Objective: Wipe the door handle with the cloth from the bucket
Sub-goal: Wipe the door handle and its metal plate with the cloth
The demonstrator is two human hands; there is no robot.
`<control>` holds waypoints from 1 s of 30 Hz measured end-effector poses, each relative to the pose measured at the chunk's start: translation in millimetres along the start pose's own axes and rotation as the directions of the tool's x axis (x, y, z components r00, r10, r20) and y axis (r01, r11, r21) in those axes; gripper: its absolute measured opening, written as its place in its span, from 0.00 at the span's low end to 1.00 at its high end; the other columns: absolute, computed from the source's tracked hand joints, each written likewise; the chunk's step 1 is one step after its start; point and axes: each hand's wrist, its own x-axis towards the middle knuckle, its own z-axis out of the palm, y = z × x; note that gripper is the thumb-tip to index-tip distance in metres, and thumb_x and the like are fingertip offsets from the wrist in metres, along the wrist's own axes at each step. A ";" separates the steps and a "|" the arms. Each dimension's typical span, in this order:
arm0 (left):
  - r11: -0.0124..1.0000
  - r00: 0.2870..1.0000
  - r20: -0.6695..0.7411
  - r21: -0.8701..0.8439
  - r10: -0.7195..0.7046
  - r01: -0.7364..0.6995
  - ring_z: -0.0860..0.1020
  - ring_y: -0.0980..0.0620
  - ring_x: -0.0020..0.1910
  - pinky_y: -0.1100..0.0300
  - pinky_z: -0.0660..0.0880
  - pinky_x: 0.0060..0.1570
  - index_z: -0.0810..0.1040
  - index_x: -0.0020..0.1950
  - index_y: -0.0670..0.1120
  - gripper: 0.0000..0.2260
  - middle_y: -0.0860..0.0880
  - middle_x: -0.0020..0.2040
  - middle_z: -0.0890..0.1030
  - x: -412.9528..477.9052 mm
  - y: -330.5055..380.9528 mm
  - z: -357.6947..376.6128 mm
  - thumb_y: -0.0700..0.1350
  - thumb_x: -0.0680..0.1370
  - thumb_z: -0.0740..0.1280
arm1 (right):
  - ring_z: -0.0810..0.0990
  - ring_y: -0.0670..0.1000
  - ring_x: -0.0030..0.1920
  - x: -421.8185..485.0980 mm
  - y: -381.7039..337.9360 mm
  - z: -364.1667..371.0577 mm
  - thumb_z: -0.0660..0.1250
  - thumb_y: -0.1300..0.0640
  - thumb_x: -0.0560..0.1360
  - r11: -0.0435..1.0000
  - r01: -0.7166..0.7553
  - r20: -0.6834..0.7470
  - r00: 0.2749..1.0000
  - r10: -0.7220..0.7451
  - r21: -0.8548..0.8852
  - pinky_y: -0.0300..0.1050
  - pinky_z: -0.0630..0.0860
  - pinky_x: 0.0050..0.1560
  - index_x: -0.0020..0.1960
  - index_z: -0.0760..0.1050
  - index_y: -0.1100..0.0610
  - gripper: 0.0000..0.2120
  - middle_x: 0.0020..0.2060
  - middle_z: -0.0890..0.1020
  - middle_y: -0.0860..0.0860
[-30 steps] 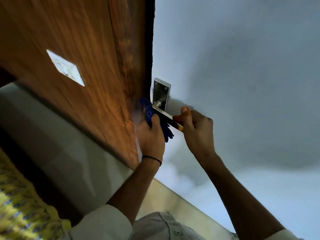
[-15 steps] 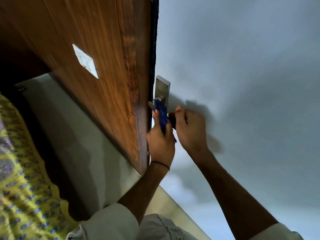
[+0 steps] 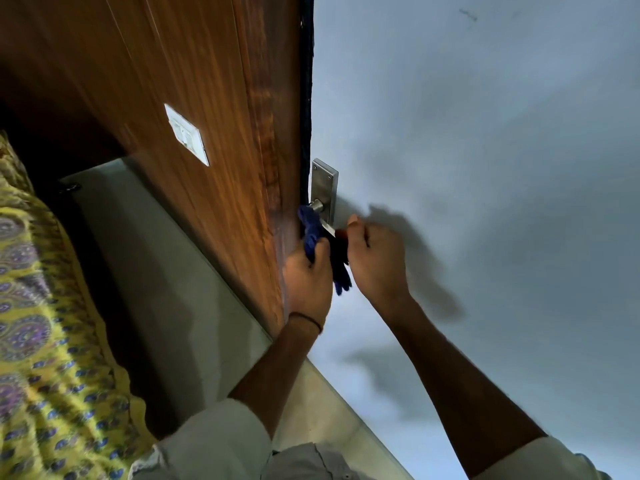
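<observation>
A silver lever door handle (image 3: 323, 199) with a rectangular backplate sits on the pale blue door face, beside the door's dark edge. My left hand (image 3: 308, 280) grips a blue cloth (image 3: 311, 228) and presses it against the lever near its spindle; a tail of the cloth hangs below between my hands. My right hand (image 3: 375, 259) is closed around the lever's free end, hiding that end. The bucket is out of view.
A brown wooden panel (image 3: 194, 81) with a white switch plate (image 3: 187, 135) stands to the left of the handle. A pale floor strip (image 3: 166, 271) runs below it. A yellow patterned fabric (image 3: 41, 341) fills the lower left.
The view has shifted. The cloth in my left hand slid along the lever, down over it and back up toward the spindle. My right hand stayed on the lever's end.
</observation>
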 end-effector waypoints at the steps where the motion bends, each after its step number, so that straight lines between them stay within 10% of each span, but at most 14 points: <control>1: 0.999 0.999 0.043 -0.041 0.000 0.002 0.65 0.58 0.22 0.68 0.61 0.24 0.66 0.29 0.45 0.18 0.51 0.23 0.68 -14.5 -1.8 0.3 0.36 0.79 0.62 | 0.76 0.58 0.28 -1.5 -1.0 -1.2 0.50 0.48 0.78 1.000 0.010 0.001 1.000 -0.010 -0.002 0.46 0.66 0.33 0.30 0.72 0.62 0.26 0.25 0.78 0.58; 8: 0.998 1.000 -0.028 0.068 -0.012 0.013 0.67 0.58 0.21 0.67 0.60 0.22 0.68 0.29 0.46 0.17 0.51 0.23 0.69 3.2 7.2 5.0 0.40 0.78 0.63 | 0.74 0.57 0.28 -1.4 0.8 -3.7 0.50 0.50 0.78 0.999 0.028 0.032 0.999 -0.027 -0.027 0.45 0.62 0.33 0.30 0.73 0.62 0.25 0.24 0.75 0.57; 14: 0.821 0.914 0.072 -0.416 -0.399 0.391 0.81 0.46 0.49 0.58 0.78 0.46 0.76 0.57 0.40 0.11 0.44 0.48 0.81 62.0 -4.1 -13.2 0.44 0.77 0.66 | 0.83 0.61 0.37 -1.0 7.1 1.4 0.49 0.46 0.77 0.999 0.036 -0.020 0.999 -0.035 0.022 0.54 0.78 0.43 0.41 0.83 0.66 0.30 0.35 0.85 0.62; 19: 0.606 0.845 0.338 -0.590 -0.414 0.533 0.81 0.45 0.52 0.49 0.78 0.57 0.75 0.63 0.42 0.14 0.42 0.53 0.83 22.5 -23.0 2.5 0.45 0.79 0.62 | 0.83 0.63 0.39 -5.8 5.4 -6.8 0.52 0.52 0.79 0.996 0.088 0.027 0.996 -0.089 0.034 0.58 0.79 0.44 0.43 0.83 0.65 0.25 0.37 0.85 0.63; 24: 0.540 0.829 0.296 -0.646 -0.474 0.539 0.78 0.41 0.61 0.46 0.75 0.61 0.73 0.68 0.43 0.18 0.40 0.63 0.80 48.0 -12.8 -2.0 0.46 0.80 0.60 | 0.81 0.59 0.34 -3.0 3.6 -14.9 0.53 0.51 0.82 0.995 0.095 0.125 0.988 -0.091 -0.022 0.51 0.74 0.36 0.41 0.82 0.64 0.25 0.32 0.83 0.60; 30: 0.649 0.866 0.088 -0.625 -0.493 0.433 0.78 0.49 0.43 0.58 0.78 0.42 0.76 0.55 0.43 0.08 0.43 0.49 0.79 63.8 9.6 1.0 0.43 0.79 0.62 | 0.76 0.57 0.32 -3.7 6.4 -10.9 0.49 0.49 0.79 0.989 0.138 0.093 0.987 -0.133 -0.059 0.50 0.68 0.35 0.38 0.80 0.63 0.27 0.30 0.81 0.57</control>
